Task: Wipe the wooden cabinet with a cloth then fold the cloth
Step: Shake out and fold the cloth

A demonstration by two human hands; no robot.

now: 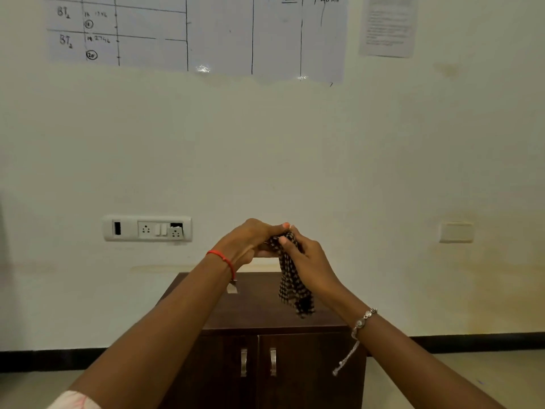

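A dark checked cloth [292, 286] hangs in the air above the dark wooden cabinet [262, 317]. Both my hands are raised together in front of the wall and hold the cloth at its top end. My left hand [249, 242] grips the upper edge with curled fingers. My right hand [306, 255] pinches the cloth beside it, thumb on the near side. The cloth's lower end dangles close to the cabinet top, bunched into a narrow strip. The cabinet has two doors with metal handles [243, 363].
A small pale scrap [232, 287] lies on the cabinet top near its back left. A socket and switch panel [147, 228] is on the wall at left, a blank plate [456, 231] at right. Paper charts [206, 33] hang above. Floor lies either side of the cabinet.
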